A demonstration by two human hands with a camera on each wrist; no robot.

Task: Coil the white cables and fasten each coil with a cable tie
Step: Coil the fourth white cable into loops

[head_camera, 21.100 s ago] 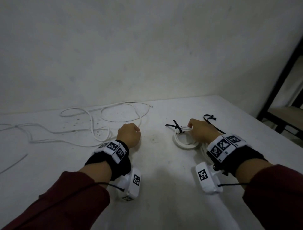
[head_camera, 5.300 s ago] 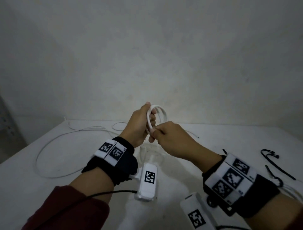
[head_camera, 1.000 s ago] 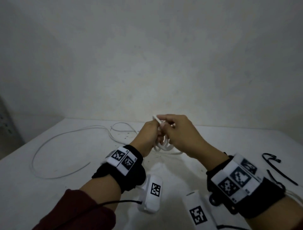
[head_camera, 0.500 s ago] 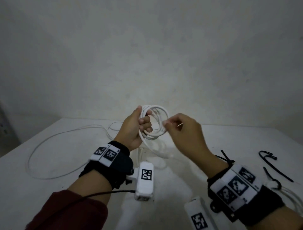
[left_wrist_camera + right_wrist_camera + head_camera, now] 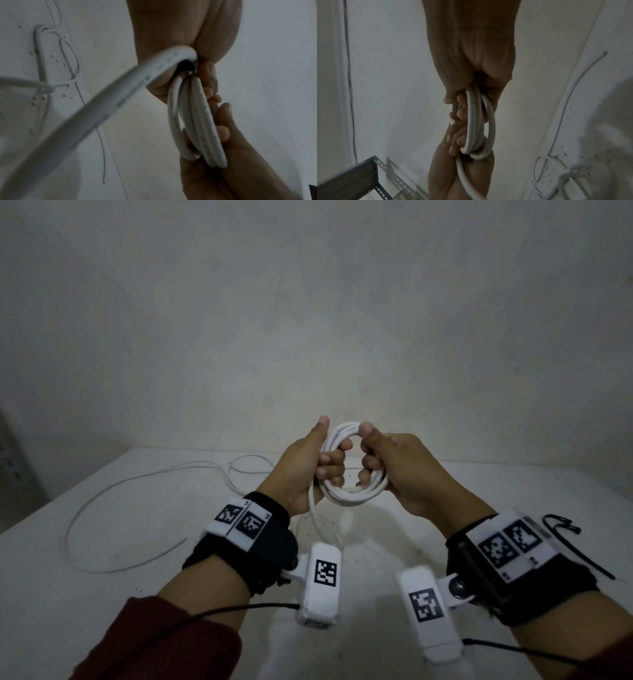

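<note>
Held in the air above the middle of the tabletop [image 5: 144,583]: a white cable coil [image 5: 352,494], left hand [image 5: 305,467] with fingers curled through its left side and right hand [image 5: 400,470] with fingers curled round its right side, thumbs on top. Likely to spring open if either grip slackens before a black cable tie [image 5: 575,546], lying near the right edge, goes on, or to snag on the loose tail [image 5: 315,522] hanging toward the tabletop. Compared with half a second ago, now gripped fully by the right hand rather than pinched at the fingertips, loops drawn tighter.
</note>
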